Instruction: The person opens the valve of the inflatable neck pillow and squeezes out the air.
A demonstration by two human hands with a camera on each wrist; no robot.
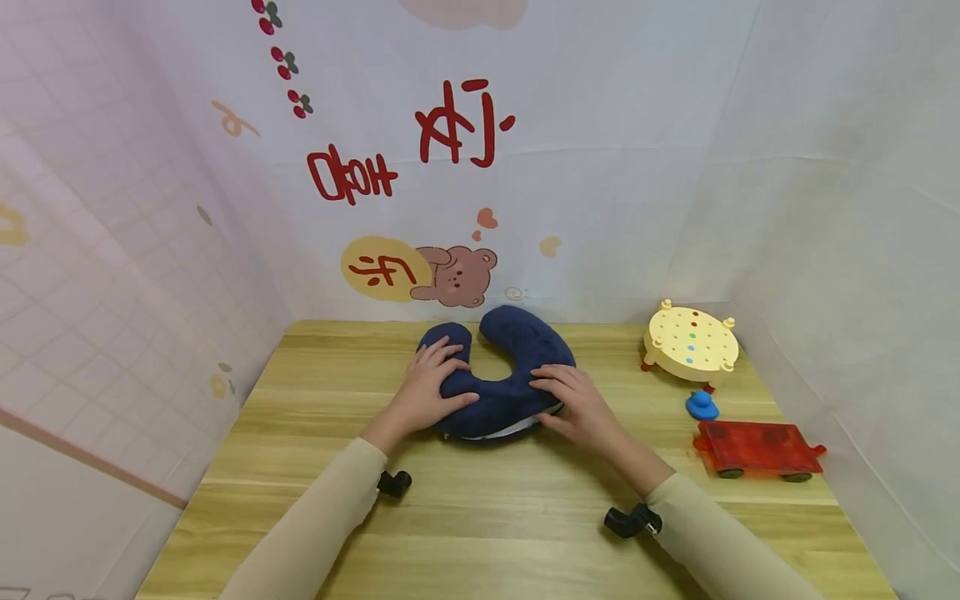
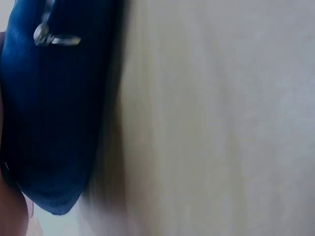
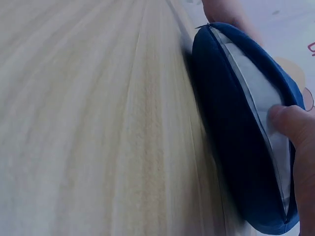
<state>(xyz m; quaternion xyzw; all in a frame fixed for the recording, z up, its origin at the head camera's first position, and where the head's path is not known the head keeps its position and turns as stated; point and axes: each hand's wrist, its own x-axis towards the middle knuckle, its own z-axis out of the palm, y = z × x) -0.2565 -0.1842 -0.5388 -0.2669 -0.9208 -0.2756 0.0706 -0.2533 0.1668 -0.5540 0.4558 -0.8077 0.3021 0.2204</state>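
On the pillow, left hand and right hand rest, fingers parted.

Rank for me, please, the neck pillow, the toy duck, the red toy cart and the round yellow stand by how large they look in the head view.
1. Navy neck pillow
2. Red toy cart and round yellow stand: too alike to rank
3. Blue toy duck

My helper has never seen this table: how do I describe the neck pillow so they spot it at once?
Look toward the back of the wooden table, below the bear printed on the backdrop. There, touched by the left hand and right hand, lies the neck pillow. Navy and U-shaped, it is far larger than the small blue duck, with an open zip showing white.
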